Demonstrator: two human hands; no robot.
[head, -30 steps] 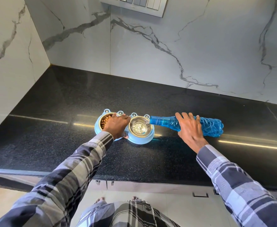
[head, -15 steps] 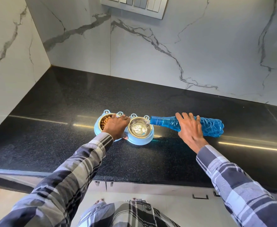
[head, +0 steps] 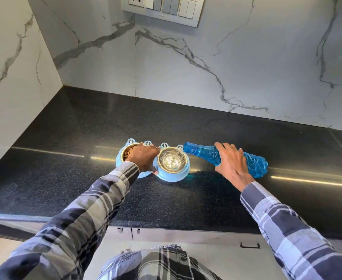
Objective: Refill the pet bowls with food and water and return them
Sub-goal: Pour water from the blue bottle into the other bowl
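Observation:
A light-blue double pet bowl stand (head: 173, 177) sits on the black counter (head: 65, 178). Its left bowl (head: 128, 152) holds brown kibble. Its right steel bowl (head: 172, 162) holds rippling water. My left hand (head: 144, 157) rests over the stand between the two bowls and grips it. My right hand (head: 231, 164) is wrapped around a blue plastic bottle (head: 255, 164), tipped almost flat with its open mouth over the right bowl's rim. A thin stream of water runs from the mouth into the bowl.
White marble walls close the counter at the back and left, meeting in a corner. A switch panel (head: 162, 9) hangs on the back wall. The counter's front edge runs just below my forearms, with drawers and floor beneath.
The bottle's mouth end has lifted slightly. Both hands stay where they were on the stand and the bottle. The camera has tilted a little upward.

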